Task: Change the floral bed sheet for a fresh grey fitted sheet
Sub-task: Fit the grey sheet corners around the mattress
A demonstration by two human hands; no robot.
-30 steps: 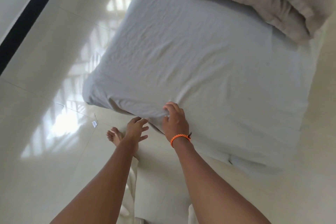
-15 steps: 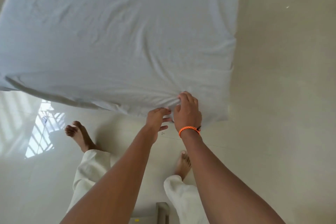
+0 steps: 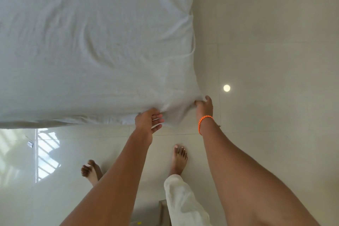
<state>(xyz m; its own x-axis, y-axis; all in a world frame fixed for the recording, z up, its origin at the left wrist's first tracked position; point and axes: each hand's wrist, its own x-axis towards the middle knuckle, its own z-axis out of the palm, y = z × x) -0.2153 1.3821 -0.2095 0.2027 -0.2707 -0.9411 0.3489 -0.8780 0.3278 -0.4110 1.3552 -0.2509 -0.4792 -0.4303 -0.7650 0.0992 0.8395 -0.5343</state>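
The grey fitted sheet [image 3: 95, 42] covers the mattress, which fills the upper left of the head view. Its near right corner hangs bunched between my hands. My left hand [image 3: 148, 121] pinches the sheet's lower edge just left of that corner, thumb and forefinger closed on the fabric, other fingers spread. My right hand [image 3: 203, 107], with an orange braided band at the wrist, grips the corner's right side. No floral sheet is in view.
Glossy cream floor tiles [image 3: 266, 51] surround the bed on the right and in front. My bare feet [image 3: 179, 158] stand close to the bed's front edge. A small scrap [image 3: 30, 144] lies on the floor at left. A round light reflection [image 3: 226, 88] shows beside the corner.
I have stepped right along the bed's front edge. Both hands slid from the middle of the edge to the right corner, and my right hand now holds the corner's side.
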